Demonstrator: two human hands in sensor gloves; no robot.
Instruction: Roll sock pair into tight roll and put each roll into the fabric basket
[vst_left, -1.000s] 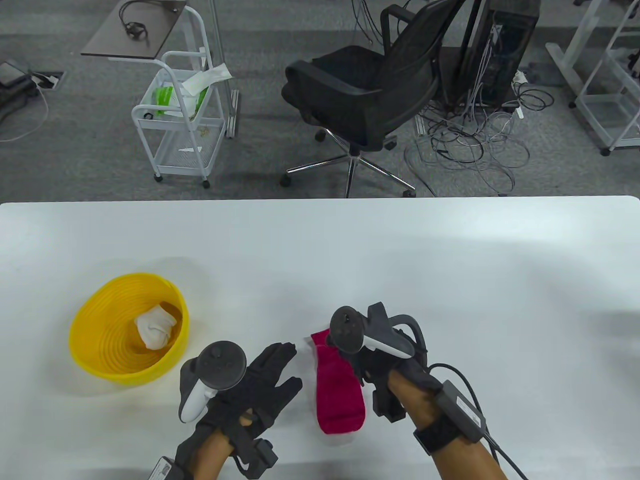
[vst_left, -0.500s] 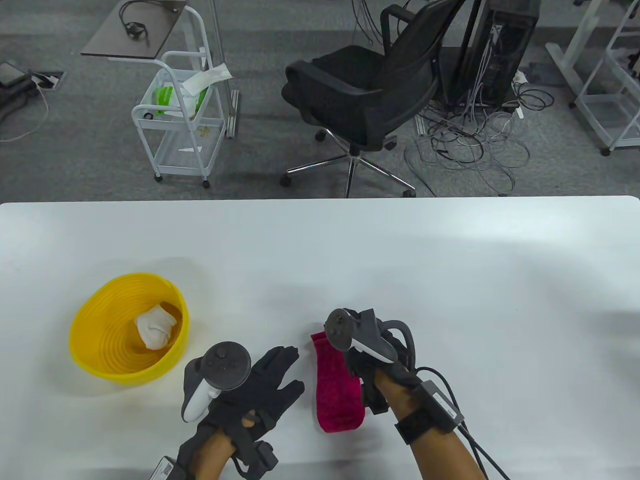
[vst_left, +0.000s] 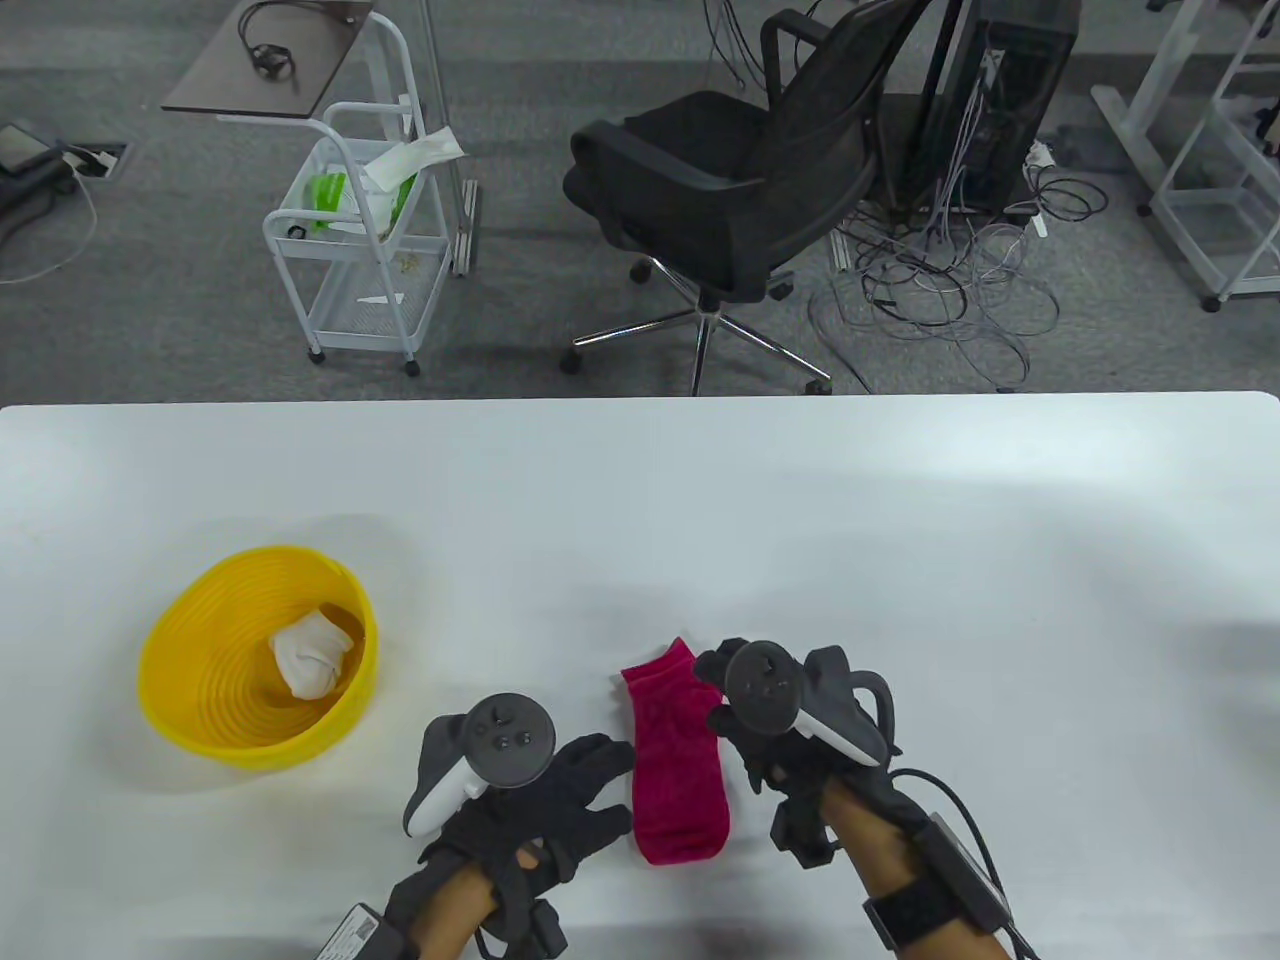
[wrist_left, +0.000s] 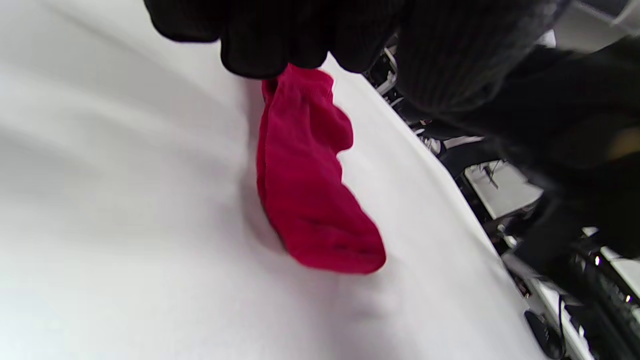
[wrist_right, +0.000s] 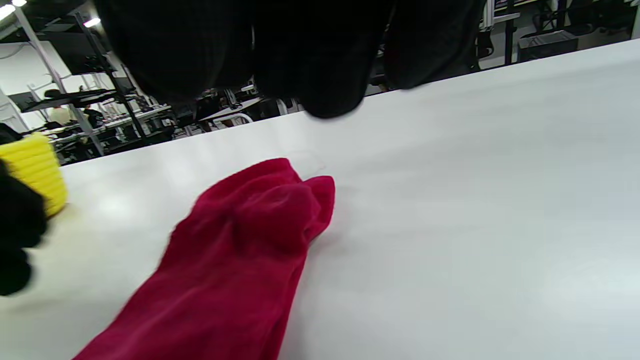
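Right hand (vst_left: 765, 735) drew back; red sock pair (vst_left: 677, 765) flat between open, empty hands.

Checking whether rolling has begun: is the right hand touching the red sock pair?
Apart. The right wrist view shows the right hand fingertips above the red sock pair, with white table visible between them.

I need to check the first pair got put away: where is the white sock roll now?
In the table view, the white sock roll lies inside the yellow basket at the table's left, away from both hands.
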